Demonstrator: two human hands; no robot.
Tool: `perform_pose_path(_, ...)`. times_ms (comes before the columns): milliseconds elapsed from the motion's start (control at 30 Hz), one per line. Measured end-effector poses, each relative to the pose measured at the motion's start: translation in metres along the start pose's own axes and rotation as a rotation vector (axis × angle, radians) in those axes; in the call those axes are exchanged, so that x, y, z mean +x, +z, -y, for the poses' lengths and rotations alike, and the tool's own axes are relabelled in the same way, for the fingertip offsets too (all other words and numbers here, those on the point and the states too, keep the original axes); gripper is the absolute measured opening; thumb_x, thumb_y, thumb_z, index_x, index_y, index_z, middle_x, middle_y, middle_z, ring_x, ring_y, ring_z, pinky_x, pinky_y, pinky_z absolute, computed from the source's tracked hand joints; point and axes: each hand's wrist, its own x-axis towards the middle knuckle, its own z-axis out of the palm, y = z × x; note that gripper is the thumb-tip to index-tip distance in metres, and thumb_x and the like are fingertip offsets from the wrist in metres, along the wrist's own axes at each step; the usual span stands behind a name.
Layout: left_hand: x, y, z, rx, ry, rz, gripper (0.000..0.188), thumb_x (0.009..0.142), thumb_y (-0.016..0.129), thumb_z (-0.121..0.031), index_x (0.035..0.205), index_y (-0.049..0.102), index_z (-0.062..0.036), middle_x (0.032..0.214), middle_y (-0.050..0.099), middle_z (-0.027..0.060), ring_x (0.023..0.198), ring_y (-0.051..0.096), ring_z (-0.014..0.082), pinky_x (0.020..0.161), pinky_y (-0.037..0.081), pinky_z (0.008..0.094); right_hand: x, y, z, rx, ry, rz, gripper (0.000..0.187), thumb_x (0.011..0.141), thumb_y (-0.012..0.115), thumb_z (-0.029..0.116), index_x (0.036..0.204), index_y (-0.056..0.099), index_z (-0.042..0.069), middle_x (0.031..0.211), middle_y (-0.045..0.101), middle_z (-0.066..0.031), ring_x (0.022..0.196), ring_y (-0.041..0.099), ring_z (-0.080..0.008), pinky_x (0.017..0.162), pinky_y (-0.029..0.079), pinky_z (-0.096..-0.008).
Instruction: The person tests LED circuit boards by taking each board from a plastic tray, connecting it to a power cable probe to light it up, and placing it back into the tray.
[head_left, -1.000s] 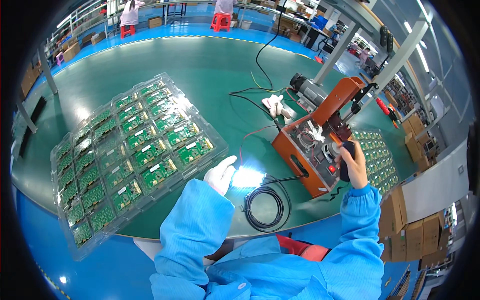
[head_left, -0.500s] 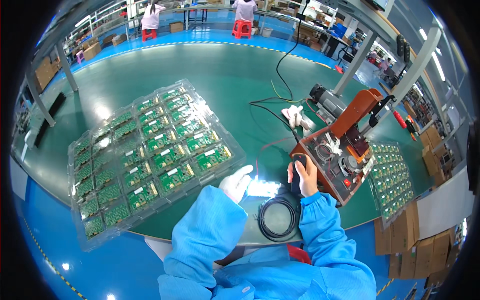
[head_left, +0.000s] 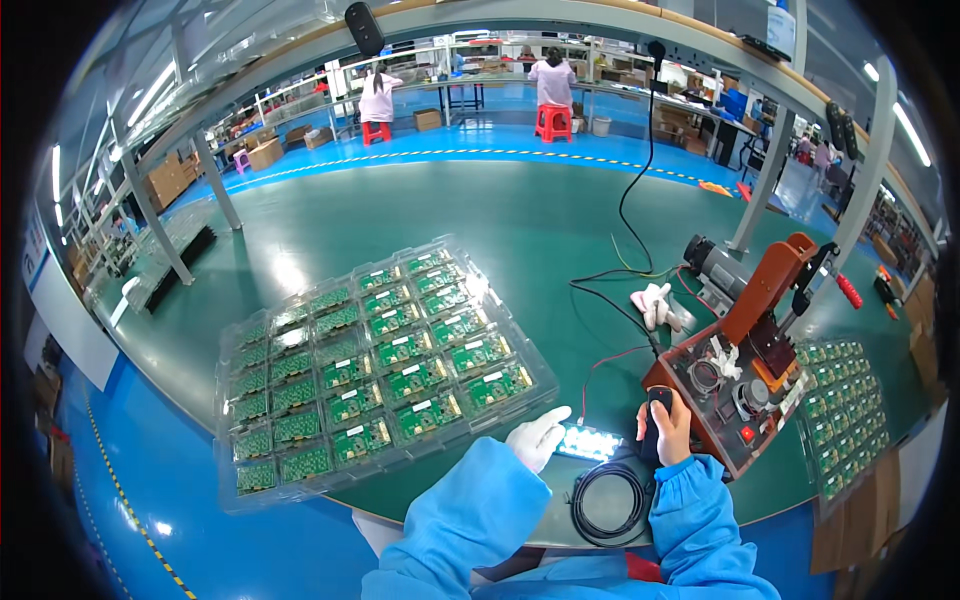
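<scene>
The green worktop has wide room beyond the clear tray; its near edge curves just beside the cable coil. The gloved left grip points forward and right; whether it holds anything, I cannot tell. The right grip clasps a black device, long axis pointing forward. Between both grips, the lit panel lies lengthwise left to right.

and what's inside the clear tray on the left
The clear tray holds rows of green circuit boards set in compartments; many toward its right side carry white labels. The boards cover much of the tray's floor, so what lies directly beneath them cannot be seen.
</scene>
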Motion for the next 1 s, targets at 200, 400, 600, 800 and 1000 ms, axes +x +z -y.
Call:
perform_pose_path(200,0.003,0.005,0.017,-0.081,0.007,-0.045,0.035,0.09,0.045,-0.014,0.122,0.047,-0.0019,0.081,0.062,0.0136,0.078,0.06,0.0175,0.073,0.046,0.0292,0.008,0.0,-0.009,0.061,0.032,-0.06,0.029,0.088,0.049,0.02,0.108,0.045,-0.001,0.073,0.054,-0.0109,0.054,0.051,-0.0149,0.046,0.044,-0.0268)
perform_pose_path(400,0.028,0.012,0.039,-0.769,0.007,0.051,0.04,0.085,0.05,-0.019,0.12,0.048,-0.0007,0.094,0.064,0.0187,0.087,0.064,0.0264,0.076,0.05,0.0362,0.006,0.021,-0.002,0.151,0.095,-0.138,0.033,0.086,0.051,0.01,0.116,0.042,0.001,0.077,0.055,-0.0098,0.058,0.049,-0.0144,0.052,0.044,-0.0277)
perform_pose_path(600,0.032,0.034,0.035,0.35,0.124,-0.346,0.03,0.079,0.053,-0.025,0.105,0.054,-0.0124,0.071,0.062,0.0113,0.067,0.061,0.0321,0.057,0.045,0.044,-0.008,0.014,-0.004,0.015,0.095,0.028,0.046,0.086,0.052,0.01,0.129,0.037,0.003,0.09,0.054,-0.0071,0.069,0.047,-0.0131,0.065,0.042,-0.0289)
perform_pose_path(800,0.036,0.038,0.027,0.091,0.214,-0.264,0.025,0.084,0.048,-0.019,0.106,0.054,-0.0082,0.079,0.062,0.0181,0.076,0.061,0.0341,0.066,0.046,0.047,-0.026,-0.02,0.059,-0.514,-0.189,-0.209,0.038,0.085,0.055,0.01,0.12,0.048,-0.003,0.093,0.057,-0.0073,0.073,0.05,-0.0124,0.067,0.042,-0.0255)
perform_pose_path(1000,0.038,0.008,0.025,-1.73,-0.395,0.346,0.054,0.092,0.038,-0.016,0.134,0.013,0.0055,0.109,0.039,0.0472,0.1,0.043,0.0604,0.083,0.037,0.0669,-0.018,-0.033,0.134,-0.932,-0.244,-0.237,0.031,0.083,0.058,0.007,0.112,0.056,-0.001,0.088,0.057,-0.0051,0.072,0.052,-0.0128,0.064,0.044,-0.0268)
